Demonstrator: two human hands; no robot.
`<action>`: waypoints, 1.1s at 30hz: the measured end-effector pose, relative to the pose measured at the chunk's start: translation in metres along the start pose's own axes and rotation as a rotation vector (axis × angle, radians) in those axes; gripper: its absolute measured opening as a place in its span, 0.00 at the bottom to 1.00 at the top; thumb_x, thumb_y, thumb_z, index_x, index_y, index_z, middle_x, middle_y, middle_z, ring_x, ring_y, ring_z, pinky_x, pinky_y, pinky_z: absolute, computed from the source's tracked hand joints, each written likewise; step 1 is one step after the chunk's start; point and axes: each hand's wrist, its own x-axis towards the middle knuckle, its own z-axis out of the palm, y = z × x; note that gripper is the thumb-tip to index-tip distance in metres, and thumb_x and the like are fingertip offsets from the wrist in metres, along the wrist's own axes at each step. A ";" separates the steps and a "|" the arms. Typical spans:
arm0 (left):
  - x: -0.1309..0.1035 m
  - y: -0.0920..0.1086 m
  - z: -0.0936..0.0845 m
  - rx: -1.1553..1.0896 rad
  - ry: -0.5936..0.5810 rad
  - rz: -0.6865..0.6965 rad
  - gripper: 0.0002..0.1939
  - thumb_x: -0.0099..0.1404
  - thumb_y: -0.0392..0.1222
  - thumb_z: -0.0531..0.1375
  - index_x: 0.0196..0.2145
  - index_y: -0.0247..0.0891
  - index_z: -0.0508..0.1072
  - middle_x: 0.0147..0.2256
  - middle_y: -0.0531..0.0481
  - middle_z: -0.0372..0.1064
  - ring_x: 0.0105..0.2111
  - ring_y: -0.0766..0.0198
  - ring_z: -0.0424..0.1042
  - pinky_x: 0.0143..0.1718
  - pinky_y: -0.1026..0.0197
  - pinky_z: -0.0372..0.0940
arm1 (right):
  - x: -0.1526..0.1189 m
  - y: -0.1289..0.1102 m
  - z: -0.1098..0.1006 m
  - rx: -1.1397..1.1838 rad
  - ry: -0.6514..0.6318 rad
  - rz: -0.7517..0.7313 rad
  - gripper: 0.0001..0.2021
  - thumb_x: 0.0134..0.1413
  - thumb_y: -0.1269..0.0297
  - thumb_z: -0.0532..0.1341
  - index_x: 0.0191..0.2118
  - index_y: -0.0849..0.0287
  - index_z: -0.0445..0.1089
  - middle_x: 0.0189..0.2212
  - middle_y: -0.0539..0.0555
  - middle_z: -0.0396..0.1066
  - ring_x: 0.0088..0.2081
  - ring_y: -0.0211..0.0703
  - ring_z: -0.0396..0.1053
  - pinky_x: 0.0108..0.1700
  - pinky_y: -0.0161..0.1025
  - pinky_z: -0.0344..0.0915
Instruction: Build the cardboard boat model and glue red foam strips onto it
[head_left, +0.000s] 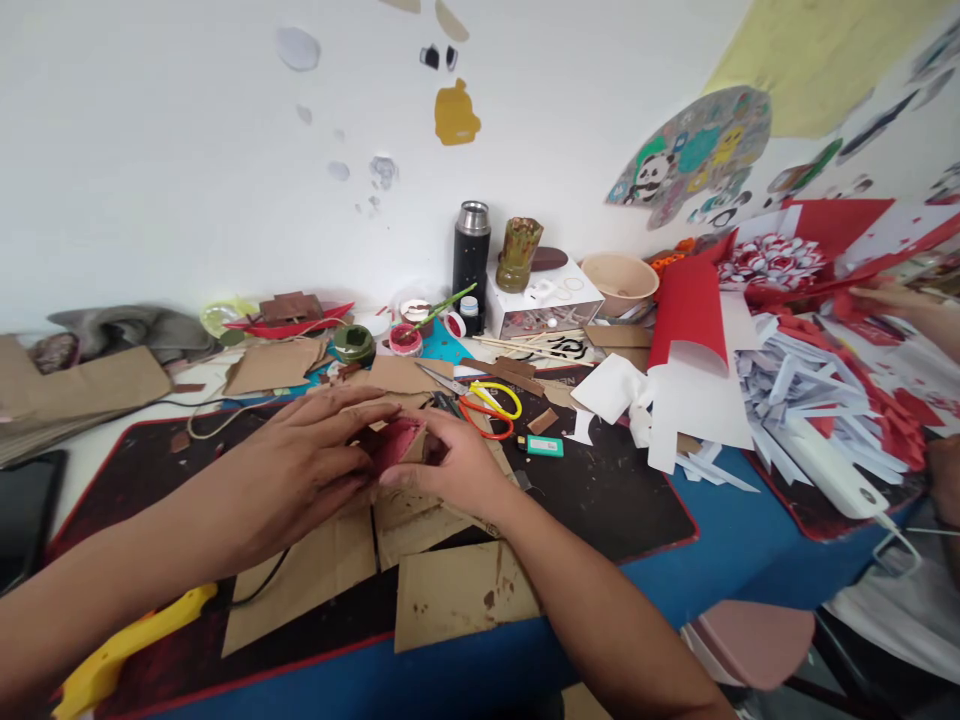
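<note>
Between my two hands is a small folded cardboard piece (399,446), pinkish-red on its inner side and bare brown at its right edge. My left hand (300,460) has its fingers bent against the piece's left side, and its fingertips are partly hidden. My right hand (457,465) grips the right edge between thumb and fingers. Beneath them lie flat cardboard sheets (465,595) with brown stains. Just beyond my right hand are scissors (491,402) with yellow and orange handles and a teal lighter (543,446). A yellow glue gun (139,640) rests below my left forearm.
Paint jars (354,344), a red model boat (292,315), a black thermos (471,255) and a white box (547,300) line the wall. Red paper (686,310) and paper strips (802,390) crowd the right, where another person's hand (892,300) shows. Dark mats (600,500) cover the blue tabletop.
</note>
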 end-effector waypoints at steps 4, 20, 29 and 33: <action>-0.002 0.002 0.008 0.013 0.060 -0.009 0.13 0.77 0.41 0.59 0.47 0.47 0.86 0.70 0.49 0.73 0.76 0.48 0.62 0.81 0.38 0.52 | 0.001 -0.001 0.001 -0.003 -0.001 -0.001 0.37 0.54 0.39 0.78 0.65 0.50 0.79 0.51 0.56 0.77 0.42 0.48 0.71 0.44 0.41 0.68; -0.008 0.006 -0.008 -0.032 0.076 -0.109 0.09 0.76 0.46 0.64 0.48 0.49 0.86 0.76 0.49 0.64 0.80 0.38 0.53 0.76 0.29 0.60 | -0.002 -0.001 0.007 0.354 -0.016 0.153 0.34 0.49 0.42 0.81 0.58 0.52 0.79 0.49 0.55 0.82 0.51 0.55 0.80 0.54 0.48 0.75; -0.009 0.006 0.012 0.025 0.081 -0.054 0.09 0.77 0.41 0.61 0.42 0.44 0.83 0.76 0.48 0.64 0.81 0.43 0.48 0.81 0.30 0.47 | -0.002 0.001 0.006 0.229 -0.003 0.133 0.33 0.50 0.46 0.82 0.59 0.51 0.80 0.53 0.57 0.81 0.53 0.56 0.78 0.52 0.47 0.75; -0.008 0.007 0.018 0.034 0.062 -0.063 0.11 0.77 0.42 0.60 0.43 0.44 0.84 0.75 0.46 0.66 0.81 0.41 0.48 0.81 0.28 0.46 | -0.001 0.003 0.007 0.257 -0.005 0.137 0.32 0.51 0.44 0.81 0.58 0.51 0.80 0.52 0.56 0.81 0.52 0.54 0.78 0.54 0.48 0.74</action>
